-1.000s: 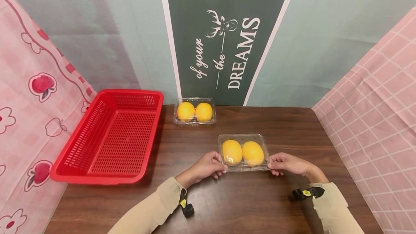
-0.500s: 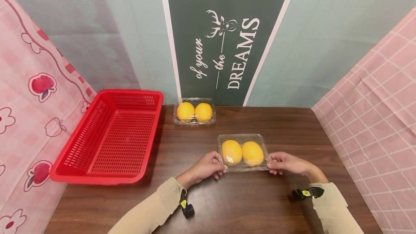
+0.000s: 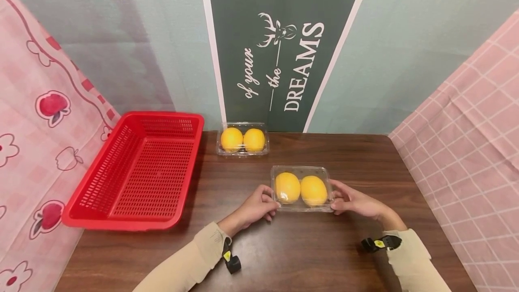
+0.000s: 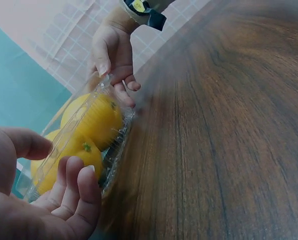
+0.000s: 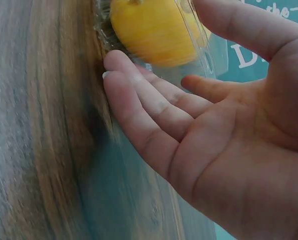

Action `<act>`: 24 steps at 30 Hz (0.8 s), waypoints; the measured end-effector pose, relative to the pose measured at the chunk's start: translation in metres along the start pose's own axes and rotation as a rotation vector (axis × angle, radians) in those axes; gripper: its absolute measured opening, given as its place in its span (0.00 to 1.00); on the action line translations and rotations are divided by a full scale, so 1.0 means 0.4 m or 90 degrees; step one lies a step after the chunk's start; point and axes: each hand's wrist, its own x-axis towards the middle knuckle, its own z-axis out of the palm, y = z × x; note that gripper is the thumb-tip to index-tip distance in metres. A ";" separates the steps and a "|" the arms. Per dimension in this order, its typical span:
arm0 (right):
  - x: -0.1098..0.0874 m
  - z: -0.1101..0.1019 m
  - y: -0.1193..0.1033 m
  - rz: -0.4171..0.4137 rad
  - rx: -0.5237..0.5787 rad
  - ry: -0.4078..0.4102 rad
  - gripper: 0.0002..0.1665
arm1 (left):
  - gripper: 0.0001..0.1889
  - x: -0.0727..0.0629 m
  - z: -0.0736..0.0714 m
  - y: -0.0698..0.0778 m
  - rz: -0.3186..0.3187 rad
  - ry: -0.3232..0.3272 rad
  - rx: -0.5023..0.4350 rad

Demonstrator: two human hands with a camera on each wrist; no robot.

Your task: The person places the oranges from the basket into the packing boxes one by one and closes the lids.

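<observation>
A clear plastic clamshell box (image 3: 301, 171) holding two oranges (image 3: 287, 188) lies in front of me on the brown table. My left hand (image 3: 255, 205) grips its near left corner, thumb on the lid's edge and fingers against the side, as the left wrist view shows. At the opposite end, my right hand (image 3: 357, 200) holds the near right corner with its thumb, the index finger reaching along the side. In the right wrist view, the fingers (image 5: 158, 107) lie low beside the box, near the tabletop, and an orange (image 5: 151, 32) shows through the plastic.
A red perforated basket (image 3: 121, 225) stands at the left with nothing in it. Near the back edge sits a second clear box (image 3: 243, 152) with two oranges. Patterned cloths hang behind the table (image 3: 308, 256) and along both sides.
The box has shifted slightly left and away from me, with both hands. My right hand's fingers have spread further along the box's right side. The basket and the second box stay put.
</observation>
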 end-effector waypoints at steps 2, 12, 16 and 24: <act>0.001 0.005 -0.001 -0.004 0.003 0.003 0.49 | 0.22 -0.002 -0.001 0.001 -0.001 0.005 0.000; 0.036 0.030 -0.014 -0.017 -0.011 0.000 0.47 | 0.24 -0.017 -0.031 0.001 0.007 0.013 -0.007; 0.054 0.045 -0.019 -0.022 -0.021 -0.003 0.47 | 0.24 -0.033 -0.048 0.000 0.005 0.017 -0.012; 0.107 0.095 -0.020 -0.013 -0.035 0.005 0.47 | 0.24 -0.073 -0.109 -0.025 0.010 0.030 -0.034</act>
